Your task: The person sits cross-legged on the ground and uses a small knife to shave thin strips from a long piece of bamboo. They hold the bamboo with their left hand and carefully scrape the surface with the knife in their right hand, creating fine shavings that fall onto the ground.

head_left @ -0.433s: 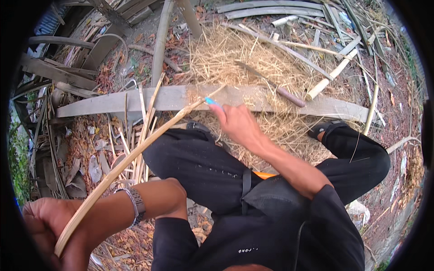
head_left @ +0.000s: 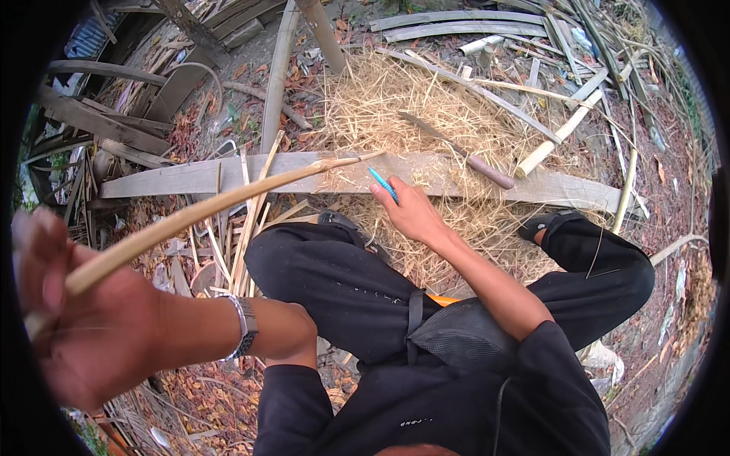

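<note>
At the lower left my left hand (head_left: pixel 99 327), blurred by motion and wearing a metal wristwatch (head_left: pixel 244 329), is closed round the thick end of a long peeled wooden stick (head_left: pixel 205 215). The stick slants up and to the right, and its thin tip lies over the weathered plank (head_left: pixel 167 176). My right hand (head_left: pixel 414 215) is closed on a slim turquoise ridged tool (head_left: pixel 383 185), pointing up and left. Its far end is just below the stick's tip; whether they touch I cannot tell. A long-bladed knife (head_left: pixel 487 172) with a brown handle rests across the shavings and plank.
Pale shavings (head_left: pixel 380 95) heap beyond the plank and under my legs. Split strips (head_left: pixel 247 213) lean left of my knee. A peeled pole (head_left: pixel 559 133) lies at the right. Boards (head_left: pixel 106 125) are stacked at the far left, and a post (head_left: pixel 323 38) stands ahead.
My left hand has risen and swung the stick's thick end upward. My right hand has shifted slightly right and down, and the turquoise tool has come away from the stick.
</note>
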### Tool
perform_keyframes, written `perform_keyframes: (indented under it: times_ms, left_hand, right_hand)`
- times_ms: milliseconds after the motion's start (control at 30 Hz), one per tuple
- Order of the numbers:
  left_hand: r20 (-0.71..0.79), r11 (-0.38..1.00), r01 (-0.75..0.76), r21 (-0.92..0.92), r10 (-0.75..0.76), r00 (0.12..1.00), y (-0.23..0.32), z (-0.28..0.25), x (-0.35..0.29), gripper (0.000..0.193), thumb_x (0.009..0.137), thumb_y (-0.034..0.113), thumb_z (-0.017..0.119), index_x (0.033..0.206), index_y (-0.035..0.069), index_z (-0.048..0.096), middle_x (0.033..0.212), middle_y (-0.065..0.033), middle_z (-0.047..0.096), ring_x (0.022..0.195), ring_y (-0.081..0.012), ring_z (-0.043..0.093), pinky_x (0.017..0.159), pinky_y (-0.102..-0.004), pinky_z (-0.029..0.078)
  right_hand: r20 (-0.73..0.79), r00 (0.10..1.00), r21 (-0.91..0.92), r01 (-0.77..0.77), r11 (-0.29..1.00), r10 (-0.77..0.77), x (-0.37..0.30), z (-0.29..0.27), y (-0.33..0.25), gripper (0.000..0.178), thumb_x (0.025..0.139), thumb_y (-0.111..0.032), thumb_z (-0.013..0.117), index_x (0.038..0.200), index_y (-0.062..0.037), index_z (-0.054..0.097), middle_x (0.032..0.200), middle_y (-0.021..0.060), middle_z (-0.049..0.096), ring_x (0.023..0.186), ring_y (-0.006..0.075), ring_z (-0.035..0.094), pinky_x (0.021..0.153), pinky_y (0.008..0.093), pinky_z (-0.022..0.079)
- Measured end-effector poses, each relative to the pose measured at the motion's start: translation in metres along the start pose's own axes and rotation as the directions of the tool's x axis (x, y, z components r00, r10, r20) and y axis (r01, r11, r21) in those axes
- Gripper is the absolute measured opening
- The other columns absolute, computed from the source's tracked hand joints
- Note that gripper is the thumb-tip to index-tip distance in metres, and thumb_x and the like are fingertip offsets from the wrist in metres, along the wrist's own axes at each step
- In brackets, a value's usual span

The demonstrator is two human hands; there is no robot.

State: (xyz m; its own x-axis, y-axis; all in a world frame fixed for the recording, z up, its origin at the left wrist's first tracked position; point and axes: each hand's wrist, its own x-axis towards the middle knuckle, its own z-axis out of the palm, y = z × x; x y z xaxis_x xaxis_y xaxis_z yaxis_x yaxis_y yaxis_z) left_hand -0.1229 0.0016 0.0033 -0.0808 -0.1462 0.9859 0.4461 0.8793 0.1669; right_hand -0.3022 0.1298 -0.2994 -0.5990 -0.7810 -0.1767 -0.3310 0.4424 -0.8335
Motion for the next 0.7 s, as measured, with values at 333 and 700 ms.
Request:
perform_keyframes:
  times_ms: [333,700]
  left_hand:
    - [0.111,0.884,0.413,-0.221,-0.398,0.911,-0.056,0.081,-0.041,0.058,0.089,0.072,0.032,0.082,0.014,0.029,0.050,-0.0005,0.026,0.041,-0.0112,0.028,0.040,-0.0247,0.025]
    - [0.178,0.734,0.474,-0.487,-0.447,0.876,-0.052,0.091,-0.050,0.060,0.090,0.071,0.026,0.080,0.012,0.031,0.048,0.0025,0.019,0.039,-0.0058,0.013,0.035,-0.0246,0.011]
  right_hand:
    - [-0.151,0.987,-0.214,0.022,0.977,-0.055,0.003,-0.004,-0.030,0.045,0.102,-0.035,0.035,0.097,0.0045,0.055,0.072,0.0298,0.062,0.075,0.0468,0.063,0.068,0.0545,0.049]
    - [-0.102,0.994,-0.457,-0.089,0.885,0.048,0.025,-0.011,0.079,0.048,0.102,-0.031,0.031,0.099,0.0054,0.063,0.080,0.0274,0.064,0.082,0.0397,0.066,0.075,0.0492,0.053]
